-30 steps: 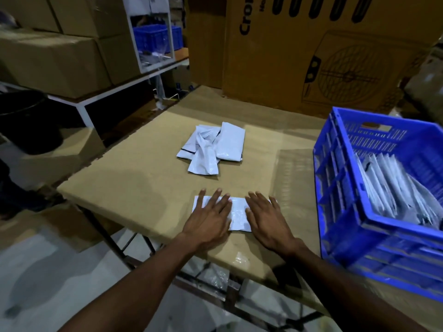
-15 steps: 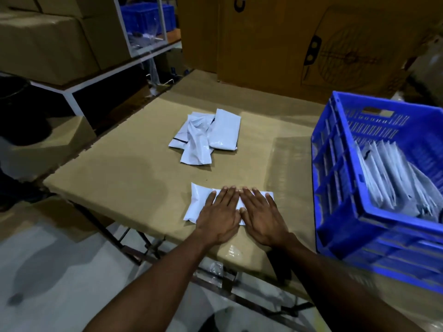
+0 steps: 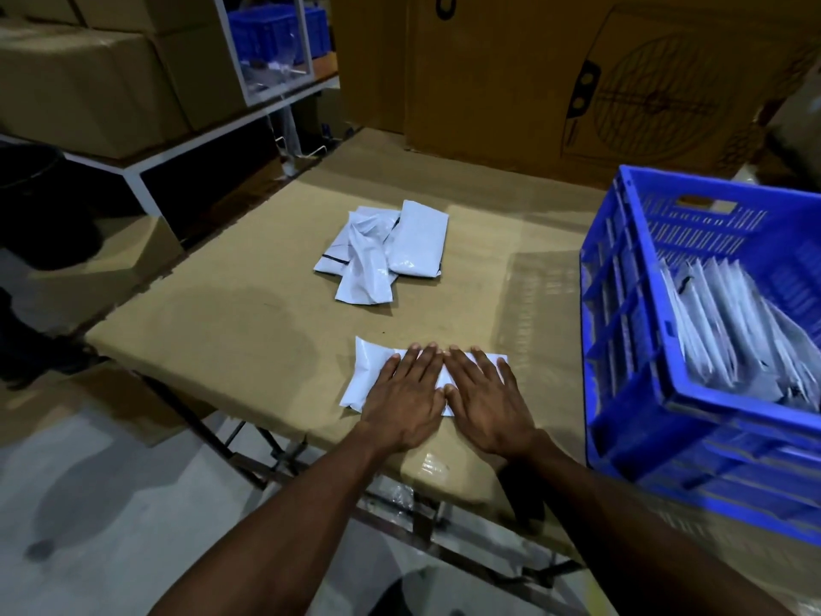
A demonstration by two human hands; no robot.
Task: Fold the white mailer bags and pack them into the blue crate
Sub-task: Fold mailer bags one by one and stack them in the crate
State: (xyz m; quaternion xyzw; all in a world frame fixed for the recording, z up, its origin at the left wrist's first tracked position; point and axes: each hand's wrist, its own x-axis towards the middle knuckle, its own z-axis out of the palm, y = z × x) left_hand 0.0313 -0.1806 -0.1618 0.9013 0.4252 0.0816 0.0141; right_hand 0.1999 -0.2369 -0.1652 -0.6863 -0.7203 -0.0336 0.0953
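Both palms now together at 6 o'clock on the counter (image 3: 249, 313), moved in from a wider spread a second ago: left hand (image 3: 402, 400) and right hand (image 3: 486, 400) flat, fingers (image 3: 417, 362) straight, pressing the mailer bag (image 3: 368, 375), gripping nothing. Crease judged nearly set. Unfolded bags (image 3: 382, 255) at 12 o'clock; blue crate (image 3: 622, 304) at 3 o'clock, partly packed.

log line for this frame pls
step: flatten fold | left hand + right hand: flat on mailer bag | unfolded pile: mid-table | blue crate: part-filled, right
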